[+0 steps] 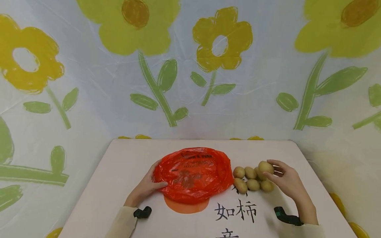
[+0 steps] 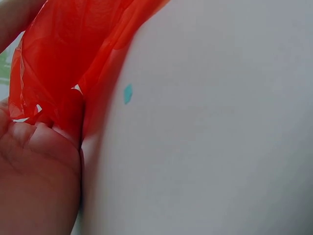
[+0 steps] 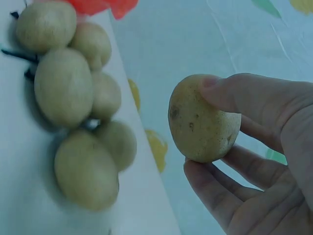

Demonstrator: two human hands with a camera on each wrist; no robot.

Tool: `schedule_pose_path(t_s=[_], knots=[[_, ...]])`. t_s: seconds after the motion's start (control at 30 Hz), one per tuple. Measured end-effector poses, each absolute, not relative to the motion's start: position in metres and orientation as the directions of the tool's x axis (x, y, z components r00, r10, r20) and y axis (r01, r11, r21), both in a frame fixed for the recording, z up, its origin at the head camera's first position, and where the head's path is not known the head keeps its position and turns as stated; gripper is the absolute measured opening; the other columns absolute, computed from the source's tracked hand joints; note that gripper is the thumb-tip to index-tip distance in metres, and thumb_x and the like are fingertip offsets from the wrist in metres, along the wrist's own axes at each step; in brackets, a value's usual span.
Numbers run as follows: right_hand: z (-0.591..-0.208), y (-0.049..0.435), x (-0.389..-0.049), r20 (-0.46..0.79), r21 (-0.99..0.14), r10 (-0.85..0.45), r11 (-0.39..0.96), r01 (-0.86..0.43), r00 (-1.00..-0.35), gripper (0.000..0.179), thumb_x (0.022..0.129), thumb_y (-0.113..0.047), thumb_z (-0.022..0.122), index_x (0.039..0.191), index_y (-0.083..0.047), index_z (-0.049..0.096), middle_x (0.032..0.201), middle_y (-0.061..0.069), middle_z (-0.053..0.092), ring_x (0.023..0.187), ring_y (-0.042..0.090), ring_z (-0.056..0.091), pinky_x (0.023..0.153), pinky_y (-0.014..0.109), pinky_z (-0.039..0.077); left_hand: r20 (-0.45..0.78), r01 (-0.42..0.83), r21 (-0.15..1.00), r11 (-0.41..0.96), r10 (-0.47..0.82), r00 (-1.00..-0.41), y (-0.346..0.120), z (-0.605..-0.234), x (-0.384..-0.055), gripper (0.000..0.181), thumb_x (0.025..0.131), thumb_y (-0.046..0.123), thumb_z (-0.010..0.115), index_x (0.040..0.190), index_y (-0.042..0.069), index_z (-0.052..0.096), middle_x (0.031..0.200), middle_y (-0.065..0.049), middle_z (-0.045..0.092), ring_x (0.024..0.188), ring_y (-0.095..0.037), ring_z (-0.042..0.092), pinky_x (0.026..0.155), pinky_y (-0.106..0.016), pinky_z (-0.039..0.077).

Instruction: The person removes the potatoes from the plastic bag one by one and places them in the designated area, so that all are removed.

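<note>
My right hand [image 1: 288, 181] pinches a potato [image 3: 198, 122] between thumb and fingertips, raised above the other potatoes. Those potatoes, several of them, lie in two rough rows on the table; one near potato [image 1: 253, 185] is in the front row. To their left a crumpled red plastic bag [image 1: 193, 172] with dark print lies spread out. My left hand [image 1: 148, 183] grips the bag's left edge, thumb over the front and the other fingers partly hidden by the red film. In the left wrist view the thin bag [image 2: 63, 54] drapes over the fingers.
The pale table [image 1: 128, 152] carries black painted characters [image 1: 236, 211] in front of the potatoes and an orange printed shape [image 1: 187, 207] partly under the bag. Flower-printed cloth [image 1: 253, 109] hangs behind and at both sides. Each wrist wears a dark strap.
</note>
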State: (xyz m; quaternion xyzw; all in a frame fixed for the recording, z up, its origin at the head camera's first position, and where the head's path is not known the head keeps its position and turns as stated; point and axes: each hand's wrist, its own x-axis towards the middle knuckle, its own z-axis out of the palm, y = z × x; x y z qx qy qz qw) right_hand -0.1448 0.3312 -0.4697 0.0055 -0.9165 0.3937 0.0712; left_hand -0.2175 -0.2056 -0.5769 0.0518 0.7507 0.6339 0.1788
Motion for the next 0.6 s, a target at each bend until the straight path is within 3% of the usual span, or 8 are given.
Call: schedule_pose_path(t_s=[0.1, 0.17, 0.27, 0.33, 0.43, 0.6], knots=[[-0.473, 0.347, -0.138, 0.123, -0.713, 0.079, 0.701, -0.033, -0.989, 0.054, 0.093, -0.028, 0.079, 0.137, -0.003, 0.062, 0.133, 0.029, 0.063, 0.108, 0.035, 0.072, 0.076, 0.009, 0.053, -0.194, -0.137, 0.971, 0.198, 0.309, -0.931, -0.201, -0.578, -0.221, 0.104, 0.083, 0.023, 0.088, 0.161, 0.042, 0.021, 0.168, 0.004, 0.027, 0.152, -0.029, 0.033, 0.109, -0.040, 0.052], [-0.477, 0.355, -0.137, 0.108, -0.718, 0.084, 0.696, -0.019, -0.991, 0.055, 0.093, -0.030, 0.079, 0.138, -0.003, 0.061, 0.135, 0.028, 0.062, 0.103, 0.012, 0.072, 0.075, 0.010, 0.054, -0.202, -0.146, 0.969, 0.199, 0.299, -0.933, -0.201, -0.577, -0.220, 0.105, 0.082, 0.023, 0.088, 0.161, 0.042, 0.021, 0.168, 0.004, 0.028, 0.152, -0.030, 0.033, 0.109, -0.041, 0.052], [-0.484, 0.366, -0.136, 0.092, -0.727, 0.102, 0.687, 0.004, -0.990, 0.056, 0.093, -0.029, 0.079, 0.138, -0.001, 0.061, 0.137, 0.029, 0.061, 0.096, -0.014, 0.058, 0.073, 0.011, 0.055, -0.201, -0.144, 0.969, 0.200, 0.303, -0.931, -0.201, -0.576, -0.220, 0.104, 0.082, 0.022, 0.087, 0.161, 0.042, 0.021, 0.168, 0.005, 0.026, 0.153, -0.029, 0.031, 0.110, -0.042, 0.052], [-0.489, 0.371, -0.137, 0.087, -0.728, 0.110, 0.685, 0.013, -0.990, 0.056, 0.092, -0.027, 0.079, 0.137, 0.001, 0.061, 0.136, 0.031, 0.060, 0.093, -0.019, 0.053, 0.072, 0.011, 0.054, -0.196, -0.138, 0.970, 0.200, 0.306, -0.932, -0.202, -0.575, -0.220, 0.104, 0.083, 0.021, 0.087, 0.161, 0.042, 0.021, 0.168, 0.005, 0.026, 0.153, -0.029, 0.030, 0.112, -0.043, 0.050], [-0.500, 0.376, -0.138, 0.070, -0.715, 0.123, 0.698, 0.037, -0.990, 0.056, 0.091, -0.026, 0.080, 0.135, 0.002, 0.062, 0.135, 0.032, 0.062, 0.094, -0.009, 0.061, 0.071, 0.010, 0.052, -0.194, -0.134, 0.970, 0.204, 0.310, -0.931, -0.202, -0.576, -0.220, 0.104, 0.084, 0.021, 0.087, 0.161, 0.041, 0.020, 0.169, 0.004, 0.025, 0.153, -0.029, 0.030, 0.114, -0.044, 0.047], [-0.519, 0.381, -0.141, 0.054, -0.692, 0.133, 0.720, 0.059, -0.990, 0.054, 0.091, -0.026, 0.080, 0.133, 0.003, 0.063, 0.132, 0.032, 0.063, 0.103, 0.030, 0.072, 0.071, 0.010, 0.050, -0.199, -0.140, 0.969, 0.203, 0.310, -0.930, -0.202, -0.578, -0.221, 0.103, 0.084, 0.021, 0.086, 0.161, 0.041, 0.020, 0.169, 0.004, 0.025, 0.153, -0.029, 0.031, 0.114, -0.044, 0.048]])
